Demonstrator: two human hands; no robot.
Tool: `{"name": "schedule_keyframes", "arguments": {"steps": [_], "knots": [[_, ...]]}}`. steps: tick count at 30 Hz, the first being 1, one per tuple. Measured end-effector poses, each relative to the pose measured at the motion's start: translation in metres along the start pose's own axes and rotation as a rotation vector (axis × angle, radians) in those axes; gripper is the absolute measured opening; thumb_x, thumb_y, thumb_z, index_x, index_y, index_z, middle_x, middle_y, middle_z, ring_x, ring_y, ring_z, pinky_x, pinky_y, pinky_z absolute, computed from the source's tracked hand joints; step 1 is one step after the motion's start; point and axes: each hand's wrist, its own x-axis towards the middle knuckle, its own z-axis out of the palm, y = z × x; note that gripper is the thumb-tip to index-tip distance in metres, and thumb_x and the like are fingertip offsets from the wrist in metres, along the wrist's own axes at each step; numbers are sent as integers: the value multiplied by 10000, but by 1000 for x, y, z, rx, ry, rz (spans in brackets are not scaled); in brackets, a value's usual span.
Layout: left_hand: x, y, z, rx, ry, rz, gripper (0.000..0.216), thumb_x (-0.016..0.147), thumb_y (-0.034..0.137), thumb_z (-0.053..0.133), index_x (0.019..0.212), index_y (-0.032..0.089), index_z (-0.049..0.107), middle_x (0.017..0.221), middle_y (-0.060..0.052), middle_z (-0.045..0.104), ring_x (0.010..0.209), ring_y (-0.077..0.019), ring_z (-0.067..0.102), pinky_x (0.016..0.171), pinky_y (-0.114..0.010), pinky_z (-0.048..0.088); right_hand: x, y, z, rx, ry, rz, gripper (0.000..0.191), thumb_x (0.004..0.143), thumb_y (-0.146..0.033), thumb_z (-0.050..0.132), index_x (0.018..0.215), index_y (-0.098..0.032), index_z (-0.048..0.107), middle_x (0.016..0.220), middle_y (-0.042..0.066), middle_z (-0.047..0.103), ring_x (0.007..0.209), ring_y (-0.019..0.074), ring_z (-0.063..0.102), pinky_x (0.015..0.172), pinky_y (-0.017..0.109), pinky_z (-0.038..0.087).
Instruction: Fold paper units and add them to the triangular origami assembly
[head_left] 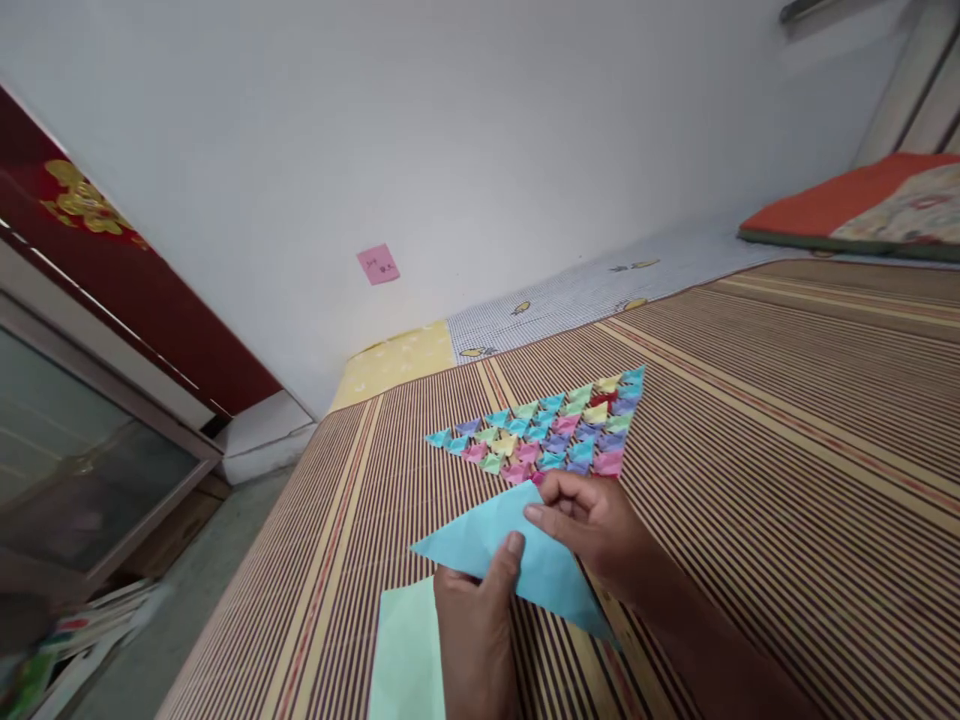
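A sheet of light blue paper (480,535), folded into a triangle, is held up between both hands above the striped mat. My left hand (480,610) grips its lower edge, thumb flat on the front and fingers hidden behind. At the upper corner, my right hand (589,525) pinches the paper between thumb and curled fingers. Partly under my left wrist lies a pale green paper sheet (405,650). Just beyond the hands, many small folded paper pieces (555,425) in several colours lie in rows that form a large triangle.
A striped mat (750,420) covers the bed, with patterned cloth (555,305) along the white wall. An orange-edged folded quilt (840,195) lies at the far right. A pink note (379,263) is stuck on the wall. The bed's left side drops to a grey floor (195,570).
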Motion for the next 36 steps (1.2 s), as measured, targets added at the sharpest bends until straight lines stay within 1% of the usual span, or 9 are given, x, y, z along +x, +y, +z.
{"name": "schedule_keyframes", "arguments": {"steps": [4,6,10,13,17,19,24,30,36], "knots": [[-3,-4,6,66,98,110,361,726,421,829,929,129,763,832,-88,777,782,-267,732,762,-393,583,-2,-3,3,-35,9,-20,316,831,-362,716,673,-193,501,576,-80,347,517,83,300,469,221,232],[-3,-3,8,73,111,118,361,744,435,810,926,126,771,855,-101,785,815,-283,741,792,-414,585,-3,-6,2,-44,40,-51,246,838,-349,712,742,-191,550,616,-63,429,546,95,388,497,217,311],[-5,4,11,54,105,81,391,760,457,792,955,119,775,918,-119,795,849,-304,749,811,-428,590,-5,-13,-3,-148,111,-173,126,843,-295,710,891,-196,650,836,12,625,744,153,570,679,264,467],[-6,6,12,55,108,97,371,759,444,797,949,127,776,932,-117,797,878,-306,750,863,-437,577,-5,-17,-6,-192,104,-215,90,847,-279,704,882,-200,679,894,33,662,808,174,603,752,290,491],[-6,1,10,-10,65,99,366,758,434,801,961,131,771,907,-114,793,885,-306,747,874,-451,571,-5,-21,-7,-89,72,-183,109,838,-279,708,780,-198,665,942,47,680,938,202,637,830,301,495],[-6,-3,9,-62,20,85,351,775,431,788,961,134,766,909,-114,791,896,-301,745,870,-443,573,-6,-22,-7,-8,64,-133,131,820,-288,725,753,-195,663,937,43,683,911,191,638,811,291,495],[-6,-8,11,-146,2,58,343,766,421,799,940,128,764,906,-124,790,916,-303,743,880,-440,573,-8,-22,-5,69,70,-85,156,802,-293,752,728,-188,663,710,-9,606,684,138,549,645,258,451],[-9,-7,22,-175,71,64,360,714,383,844,956,127,769,881,-114,790,850,-306,752,856,-469,581,-12,-25,1,-14,124,-160,141,824,-242,702,705,-198,640,734,13,615,767,180,596,668,286,475],[-10,-9,24,-159,119,76,393,705,407,849,962,120,769,826,-109,784,791,-296,750,813,-455,591,-14,-27,3,-175,182,-238,158,831,-226,684,688,-203,619,711,12,625,715,181,605,675,307,488]]}}
